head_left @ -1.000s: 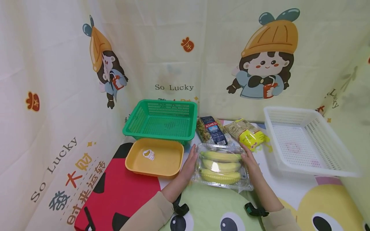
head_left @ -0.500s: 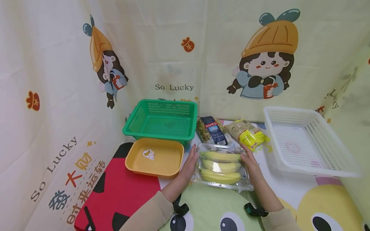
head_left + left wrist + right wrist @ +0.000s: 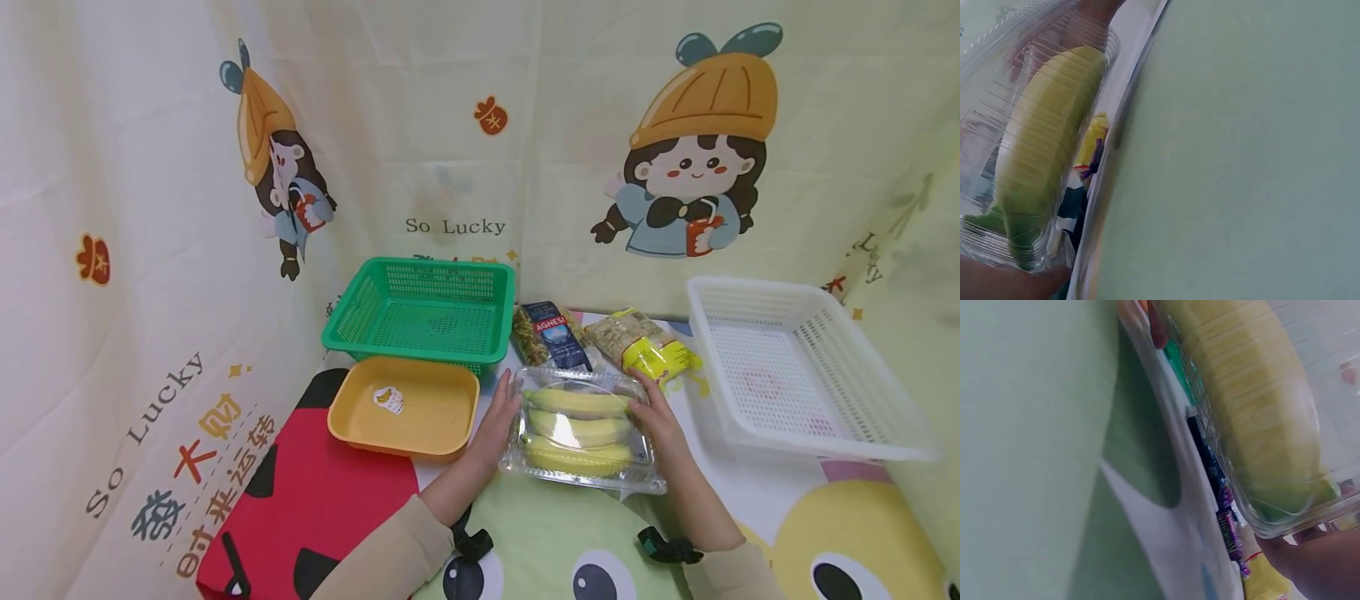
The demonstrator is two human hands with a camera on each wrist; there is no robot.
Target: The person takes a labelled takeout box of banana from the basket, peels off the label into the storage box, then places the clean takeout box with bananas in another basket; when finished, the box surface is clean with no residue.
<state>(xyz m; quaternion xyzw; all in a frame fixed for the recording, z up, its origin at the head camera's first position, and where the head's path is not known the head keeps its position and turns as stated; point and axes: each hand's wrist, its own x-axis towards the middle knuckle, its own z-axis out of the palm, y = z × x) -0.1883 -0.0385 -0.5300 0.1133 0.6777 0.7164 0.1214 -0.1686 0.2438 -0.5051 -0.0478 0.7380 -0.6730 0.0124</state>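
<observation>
A clear plastic clamshell box [image 3: 585, 482] with a few yellow bananas [image 3: 577, 431] inside is held between both hands in the head view. My left hand [image 3: 495, 429] grips its left side, and my right hand [image 3: 663, 425] grips the right side with fingertips over the edge. In the left wrist view, one banana [image 3: 1050, 137] shows through the ribbed plastic wall, with the left thumb [image 3: 1010, 279] at the corner. From the right wrist, the box appears raised over the table, and the right hand's fingers [image 3: 1322, 556] reach underneath its corner.
Left of the box stands a yellow tub [image 3: 420, 425] with a banana sticker, in front of a green basket [image 3: 420, 354]. Behind lie a dark-labelled pasta bag [image 3: 555, 333] and a yellow-and-clear food bag [image 3: 645, 346]. A white basket [image 3: 795, 446] is at right.
The near side of the box tips a little and its far edge rises slightly, with both hands keeping their hold. The head view has shifted slightly; the baskets and bags stay put.
</observation>
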